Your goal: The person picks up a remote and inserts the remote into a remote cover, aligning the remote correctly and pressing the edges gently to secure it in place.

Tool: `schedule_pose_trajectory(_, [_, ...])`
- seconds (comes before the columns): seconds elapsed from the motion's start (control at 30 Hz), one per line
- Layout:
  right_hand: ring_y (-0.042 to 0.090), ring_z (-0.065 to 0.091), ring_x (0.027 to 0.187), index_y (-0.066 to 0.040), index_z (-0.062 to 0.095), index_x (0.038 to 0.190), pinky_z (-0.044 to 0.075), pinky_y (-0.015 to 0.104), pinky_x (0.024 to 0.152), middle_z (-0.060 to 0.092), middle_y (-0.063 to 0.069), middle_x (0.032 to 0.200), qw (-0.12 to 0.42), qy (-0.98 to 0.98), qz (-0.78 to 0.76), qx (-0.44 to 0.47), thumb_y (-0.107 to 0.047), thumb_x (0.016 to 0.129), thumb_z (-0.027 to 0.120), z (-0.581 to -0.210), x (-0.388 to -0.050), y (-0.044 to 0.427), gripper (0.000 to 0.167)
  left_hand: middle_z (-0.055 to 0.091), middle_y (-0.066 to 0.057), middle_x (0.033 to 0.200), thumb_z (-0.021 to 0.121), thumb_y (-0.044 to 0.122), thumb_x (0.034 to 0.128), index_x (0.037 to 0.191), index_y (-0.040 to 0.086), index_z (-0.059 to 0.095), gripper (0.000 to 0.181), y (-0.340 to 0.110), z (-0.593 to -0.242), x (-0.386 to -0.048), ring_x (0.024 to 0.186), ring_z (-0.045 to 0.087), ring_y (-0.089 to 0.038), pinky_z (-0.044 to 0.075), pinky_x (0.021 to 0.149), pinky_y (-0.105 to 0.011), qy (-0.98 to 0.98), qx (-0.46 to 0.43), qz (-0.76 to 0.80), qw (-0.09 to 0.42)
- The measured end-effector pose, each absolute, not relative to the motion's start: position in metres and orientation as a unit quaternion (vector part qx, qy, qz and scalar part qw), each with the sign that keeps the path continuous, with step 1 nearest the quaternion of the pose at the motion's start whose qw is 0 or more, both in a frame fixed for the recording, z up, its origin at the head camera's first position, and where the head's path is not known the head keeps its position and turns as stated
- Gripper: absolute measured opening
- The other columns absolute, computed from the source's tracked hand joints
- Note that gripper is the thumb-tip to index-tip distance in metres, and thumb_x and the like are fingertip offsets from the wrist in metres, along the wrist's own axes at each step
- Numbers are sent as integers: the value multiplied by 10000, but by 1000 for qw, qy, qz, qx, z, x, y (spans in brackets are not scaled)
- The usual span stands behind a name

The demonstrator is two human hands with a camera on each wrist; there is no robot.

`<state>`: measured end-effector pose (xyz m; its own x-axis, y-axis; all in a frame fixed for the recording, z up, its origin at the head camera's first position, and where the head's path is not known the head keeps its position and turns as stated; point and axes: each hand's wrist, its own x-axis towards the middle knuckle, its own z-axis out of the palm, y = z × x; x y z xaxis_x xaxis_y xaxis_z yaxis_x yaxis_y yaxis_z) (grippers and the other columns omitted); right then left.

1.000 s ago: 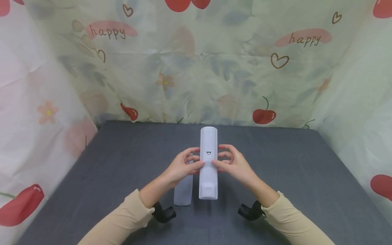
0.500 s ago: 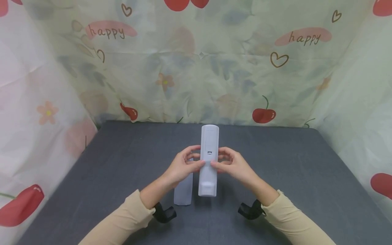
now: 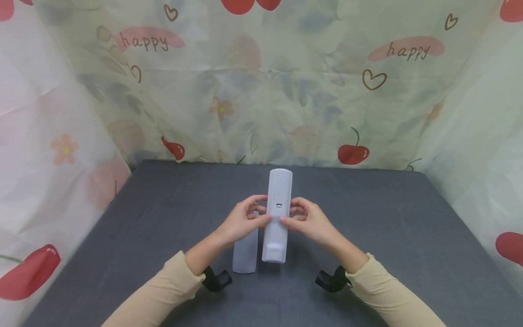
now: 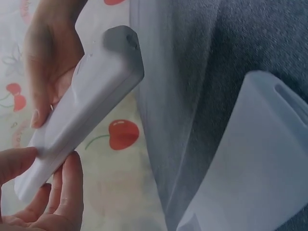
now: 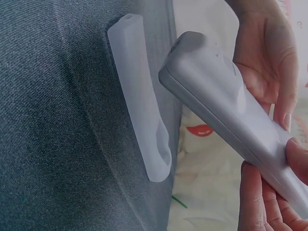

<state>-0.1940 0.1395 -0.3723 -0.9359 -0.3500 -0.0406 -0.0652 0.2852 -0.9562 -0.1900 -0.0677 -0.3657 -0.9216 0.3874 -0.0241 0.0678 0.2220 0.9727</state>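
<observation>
A white remote control (image 3: 275, 236) is held up above the table, its back with a small battery-cover latch toward the head camera. My left hand (image 3: 239, 222) grips its left side, thumb on the back and fingers curled behind. On the right side my right hand (image 3: 312, 221) grips it likewise, the two thumbtips close together. In the wrist views the remote (image 4: 91, 101) is tilted, its thicker end toward the camera. A translucent whitish sleeve (image 3: 245, 254) lies on the table, partly hidden by my left hand; the right wrist view shows an opening in the sleeve (image 5: 137, 91).
The dark grey table (image 3: 367, 227) extends around both hands. A cherry-patterned curtain (image 3: 261, 118) hangs along the back and both sides. Black wrist mounts (image 3: 333, 280) sit below both wrists, over the table.
The remote has tilted slightly, its near end swinging a little to the left. Both hands keep their grip in almost the same place. The sleeve stays where it lay.
</observation>
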Motion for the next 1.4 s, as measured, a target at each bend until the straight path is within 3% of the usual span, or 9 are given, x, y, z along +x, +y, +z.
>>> schedule_pose_trajectory(0.23, [178,682,823,31,497,1179,565,365,753,618,226,1093,112,802,-576,-117,-182,842,697,-376,-198,137,446,625,-229,1116,598,129,908,1247,-6,525,372,-78,-374,-199,958,665,-288,554,798,-336,782,130,599,113])
schedule_pose_trajectory(0.43, [135,671,790,29,503,1170,564,366,745,626,199,1048,104,801,-581,-99,-140,836,698,-380,-203,136,422,642,-268,1058,593,111,903,1148,-73,577,307,-99,-389,-215,839,678,-235,564,744,-317,804,81,580,99])
schedule_pose_trajectory(0.63, [122,665,786,33,503,1174,565,358,749,631,200,1057,97,806,-577,-90,-139,840,692,-383,-209,137,420,671,-228,1028,601,134,901,1129,-59,594,299,-117,-402,-225,761,669,-156,563,726,-320,833,25,540,118])
schedule_pose_trajectory(0.87, [127,666,769,28,502,1191,566,341,739,629,217,1083,89,809,-576,-76,-133,841,690,-386,-216,133,429,685,-137,843,647,174,869,1085,-45,609,310,-125,-413,-228,633,603,-84,508,619,-241,859,0,496,128])
schedule_pose_trajectory(1.03, [131,666,787,13,507,1183,564,350,750,629,213,1111,86,808,-579,-65,-143,837,697,-389,-222,129,425,690,-110,808,683,143,843,1059,-73,624,311,-124,-422,-227,594,597,-64,527,575,-232,865,-16,480,141])
schedule_pose_trajectory(1.4, [125,642,800,27,509,1163,565,336,735,635,229,1098,70,808,-583,-50,-117,831,694,-392,-231,122,406,687,-104,729,721,73,794,919,-81,690,200,-118,-424,-226,527,580,-52,533,540,-219,872,-34,472,121])
